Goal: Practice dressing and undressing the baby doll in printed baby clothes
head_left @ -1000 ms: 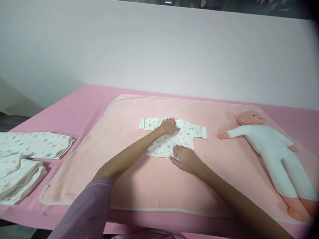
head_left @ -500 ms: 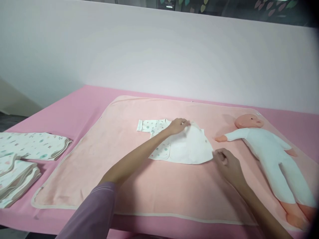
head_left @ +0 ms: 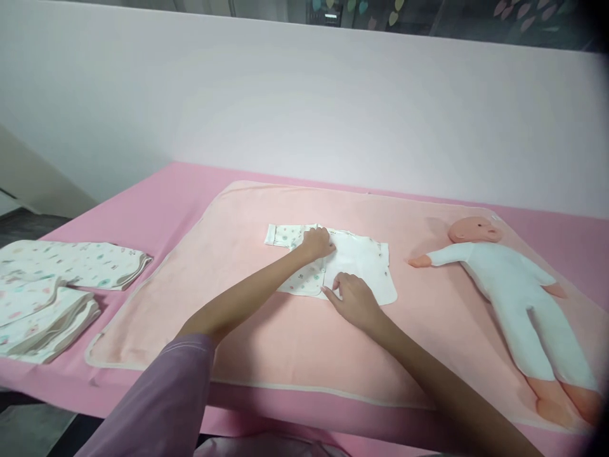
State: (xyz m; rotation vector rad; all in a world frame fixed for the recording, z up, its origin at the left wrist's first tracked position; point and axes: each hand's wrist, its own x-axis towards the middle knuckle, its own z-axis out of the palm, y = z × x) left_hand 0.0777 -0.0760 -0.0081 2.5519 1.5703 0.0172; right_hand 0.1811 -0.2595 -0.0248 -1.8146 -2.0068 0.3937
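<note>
A small baby shirt (head_left: 366,263) lies spread out, with one printed front panel and sleeve at the left and a plain white inner side showing at the right. My left hand (head_left: 318,244) is at the upper middle of the shirt near the neckline, its fingers closed on the cloth. Lower down, my right hand (head_left: 356,299) rests over the white side, thumb and forefinger apart beside the printed panel's edge. A baby doll (head_left: 504,282) in a white body suit lies on its back to the right.
Beneath the shirt and doll is a peach blanket (head_left: 190,317) with a pale border, on a pink table (head_left: 152,190). Folded printed baby clothes (head_left: 71,263) are stacked at the left. A white partition (head_left: 304,108) stands behind.
My left hand has moved left along the shirt's top. My right hand has left the lower right corner and come to the middle. The white side now lies flatter; the view has shifted slightly.
</note>
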